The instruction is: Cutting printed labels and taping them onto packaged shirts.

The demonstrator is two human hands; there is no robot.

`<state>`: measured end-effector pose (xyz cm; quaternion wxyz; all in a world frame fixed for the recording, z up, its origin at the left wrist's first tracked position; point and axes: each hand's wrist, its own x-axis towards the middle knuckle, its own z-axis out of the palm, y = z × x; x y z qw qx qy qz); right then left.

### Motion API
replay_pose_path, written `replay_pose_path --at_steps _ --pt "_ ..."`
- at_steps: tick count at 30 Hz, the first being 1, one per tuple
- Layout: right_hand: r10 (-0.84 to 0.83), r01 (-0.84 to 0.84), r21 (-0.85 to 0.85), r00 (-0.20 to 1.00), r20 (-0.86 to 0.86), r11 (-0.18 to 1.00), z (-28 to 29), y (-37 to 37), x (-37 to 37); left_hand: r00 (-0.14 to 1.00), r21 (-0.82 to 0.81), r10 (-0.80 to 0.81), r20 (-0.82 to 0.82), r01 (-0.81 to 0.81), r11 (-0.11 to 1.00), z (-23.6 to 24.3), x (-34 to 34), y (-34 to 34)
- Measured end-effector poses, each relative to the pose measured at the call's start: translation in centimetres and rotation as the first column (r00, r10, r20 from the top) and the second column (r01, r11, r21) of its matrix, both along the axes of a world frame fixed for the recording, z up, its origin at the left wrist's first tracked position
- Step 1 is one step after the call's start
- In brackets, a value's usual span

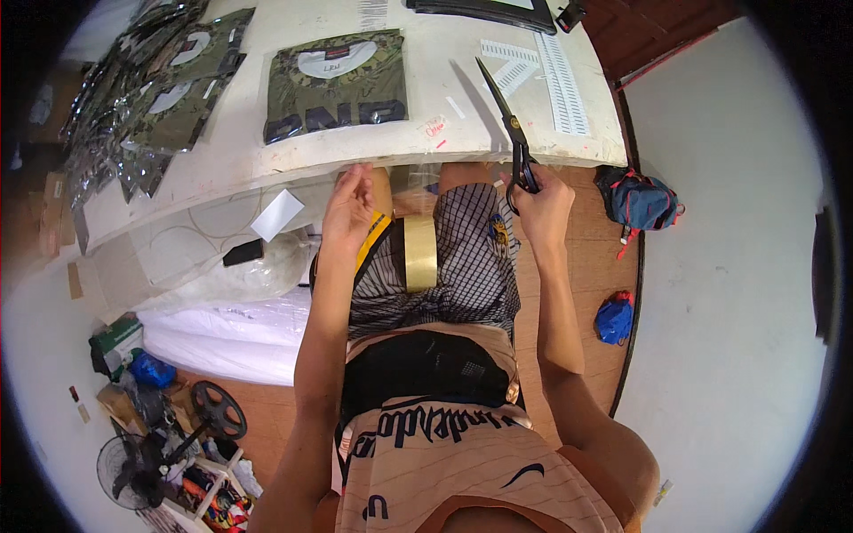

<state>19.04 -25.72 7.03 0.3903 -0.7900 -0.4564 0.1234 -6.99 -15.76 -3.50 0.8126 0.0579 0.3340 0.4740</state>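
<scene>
Judging from the layout, the preparation of the packaged garments is taken to be partly complete. A folded green-and-brown camouflage shirt in clear plastic film (338, 99) is laid flat on the white-topped bench (222, 133), and a heap of similarly wrapped camouflage garments (169, 107) is spread at its left. White printed paper strips (562, 89) are left on the bench at the right; whether they are to be cut or attached cannot be determined, and no cut is seen in progress.

A pair of black metal scissors (518, 138) is held by the handles in the right grip (544, 209), at the near edge of the bench. The blades, apparently together, are directed away over the bench, between the wrapped shirt and the strips. The left grip (349, 211) is raised near the same edge, below the wrapped shirt and apart from it, with fingers loosely curled; whether anything thin is pinched there cannot be told. A broad gold-coloured band, possibly a tape roll (421, 255), is rested on the lap between the two grips.
</scene>
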Motion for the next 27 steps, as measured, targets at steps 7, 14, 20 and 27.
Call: replay_pose_path --at_steps 7,14,20,27 --pt "0.018 -0.018 -0.003 1.0 -0.015 1.0 -0.2 1.0 -0.3 0.966 0.146 -0.074 -0.246 0.113 0.983 1.1 0.9 -0.8" --pt "0.016 -0.016 -0.023 1.0 0.001 1.0 -0.8 0.4 0.0 0.888 0.267 0.195 -0.417 -0.085 0.96 1.8 2.2 -2.2" --pt "0.007 -0.008 -0.049 1.0 -0.028 0.999 -0.9 0.2 0.2 0.79 0.407 0.191 -0.582 0.08 0.91 0.7 2.3 -2.0" --pt "-0.005 0.004 -0.048 1.0 -0.03 0.999 -1.2 0.1 0.2 0.75 0.415 0.31 -0.584 -0.052 0.908 1.2 2.6 -2.2"
